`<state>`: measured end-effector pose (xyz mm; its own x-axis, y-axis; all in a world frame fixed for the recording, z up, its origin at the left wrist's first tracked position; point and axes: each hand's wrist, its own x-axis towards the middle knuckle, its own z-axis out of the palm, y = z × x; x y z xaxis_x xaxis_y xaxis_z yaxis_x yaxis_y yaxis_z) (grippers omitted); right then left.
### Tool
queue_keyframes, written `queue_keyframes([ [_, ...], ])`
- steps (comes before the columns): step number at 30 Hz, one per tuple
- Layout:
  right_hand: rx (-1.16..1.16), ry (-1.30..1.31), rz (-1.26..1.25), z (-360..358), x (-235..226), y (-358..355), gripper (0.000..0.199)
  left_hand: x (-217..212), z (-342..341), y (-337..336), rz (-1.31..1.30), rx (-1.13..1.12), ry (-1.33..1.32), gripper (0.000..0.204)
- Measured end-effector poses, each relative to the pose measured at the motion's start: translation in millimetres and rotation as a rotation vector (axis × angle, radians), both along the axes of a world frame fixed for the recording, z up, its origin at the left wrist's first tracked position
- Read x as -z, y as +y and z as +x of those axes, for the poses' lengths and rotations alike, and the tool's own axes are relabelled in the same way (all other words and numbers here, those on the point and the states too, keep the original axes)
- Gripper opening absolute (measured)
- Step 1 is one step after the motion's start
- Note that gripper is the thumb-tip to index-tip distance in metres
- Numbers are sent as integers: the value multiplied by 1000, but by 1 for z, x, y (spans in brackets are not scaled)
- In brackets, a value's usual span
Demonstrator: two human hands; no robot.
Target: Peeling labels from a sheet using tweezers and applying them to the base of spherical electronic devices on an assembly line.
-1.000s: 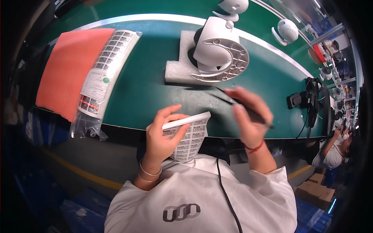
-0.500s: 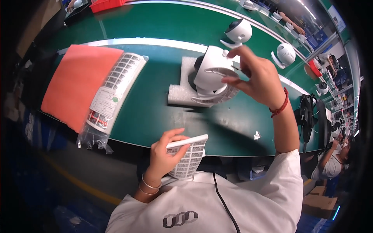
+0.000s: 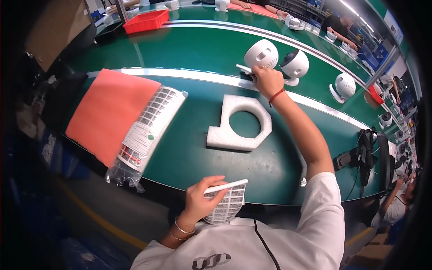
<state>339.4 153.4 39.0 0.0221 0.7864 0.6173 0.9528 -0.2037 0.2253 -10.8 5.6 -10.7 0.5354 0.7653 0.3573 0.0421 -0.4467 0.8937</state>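
Between the thumb and fingers of my left hand [image 3: 202,198] is a folded sheet of labels [image 3: 228,204], white with rows of dark print, near the table's front edge. My right hand [image 3: 267,82] reaches over the white rail, closed round the base of a white round camera [image 3: 262,54]. Its fingertips are partly hidden. Just right of it stands a second white camera [image 3: 296,63] with a dark front. The white foam holder [image 3: 216,137], with a round hole in it, lies on the near green table with nothing in it.
On the left, an orange-red sheet [image 3: 110,114] lies beside a plastic bag of label sheets [image 3: 150,123]. Another white camera [image 3: 344,85] stands farther right. Black cables and adapters [image 3: 360,150] are piled at the right. A red bin [image 3: 146,21] stands far left; people work across the line.
My right hand has lifted the white camera out of the foam holder and carried it away across the rail. My left hand still holds the label sheet. The view has shifted.
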Motion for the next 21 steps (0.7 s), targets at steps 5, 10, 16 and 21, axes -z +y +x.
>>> queue_keyframes([
  [5, 152, 8, -12, 41, 40, 37, 14, 0, 0, -1, -9, -4, 1, 35],
  [10, 237, 323, -256, 62, 38, 4, 36, 1, 0, -1, 1, 0, 14, 35],
  [16, 562, 523, -358, 132, 30, -55, 36, 1, 3, -2, -14, -19, -19, 34],
  [21, 481, 331, -449, 138, 4, -76, 20, -2, 1, 0, 0, -13, -28, 34],
])
